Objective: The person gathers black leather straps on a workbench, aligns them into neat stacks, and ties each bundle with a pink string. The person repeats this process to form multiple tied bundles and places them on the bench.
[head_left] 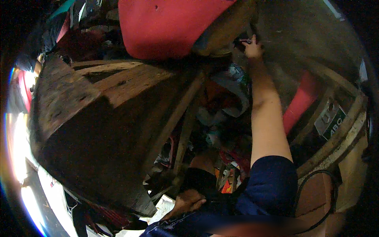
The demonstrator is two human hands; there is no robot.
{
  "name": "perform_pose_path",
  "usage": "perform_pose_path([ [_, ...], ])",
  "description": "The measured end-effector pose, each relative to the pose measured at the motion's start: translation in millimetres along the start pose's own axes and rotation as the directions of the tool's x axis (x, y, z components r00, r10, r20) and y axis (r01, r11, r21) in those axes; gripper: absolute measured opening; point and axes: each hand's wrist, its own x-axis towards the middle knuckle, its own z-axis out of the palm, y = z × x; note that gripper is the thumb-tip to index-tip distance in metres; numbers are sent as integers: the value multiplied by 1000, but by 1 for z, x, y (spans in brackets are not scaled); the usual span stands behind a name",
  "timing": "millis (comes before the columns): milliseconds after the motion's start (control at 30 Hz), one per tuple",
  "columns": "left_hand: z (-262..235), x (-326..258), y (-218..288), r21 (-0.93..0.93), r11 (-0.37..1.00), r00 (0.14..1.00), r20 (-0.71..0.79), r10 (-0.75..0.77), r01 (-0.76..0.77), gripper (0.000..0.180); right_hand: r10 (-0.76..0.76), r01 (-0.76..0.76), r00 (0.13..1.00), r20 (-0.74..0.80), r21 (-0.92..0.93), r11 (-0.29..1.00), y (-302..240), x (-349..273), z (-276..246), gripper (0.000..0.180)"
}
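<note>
My right arm, in a dark blue sleeve, stretches far forward to the dim wall [292, 39]. At its end my right hand [253, 48] has some fingers curled at a small dark object [241, 41], with one finger raised. The kind of that object is too dark to make out. Close to my body, low in the picture, my left hand [188, 200] is closed with its fingers curled beside dark cloth. Whatever it holds, if anything, is hidden.
A worn wooden board structure [106, 142] fills the left side. Above it hangs a large smooth red panel [166, 27]. Crumpled cloth and bags [233, 91] lie in the gap between. On the right are a red strip [300, 100], a lettered plate [331, 118] and a black cable loop [335, 185].
</note>
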Motion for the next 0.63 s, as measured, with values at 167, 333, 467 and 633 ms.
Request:
perform_pose_path([
  [167,8,9,-16,-44,999,993,116,-20,25,13,-45,10,985,169,203,979,20,29,37,35],
  [333,5,8,-16,-31,998,962,267,-50,60,12,-117,84,991,68,365,927,47,1,27,37],
  [467,3,-2,7,-53,991,992,-28,120,-121,10,-460,459,887,-31,152,875,47,-66,-39,31],
  [633,-3,-9,37,-76,967,959,-167,229,-244,7,-703,560,605,375,427,710,7,-148,-179,36],
])
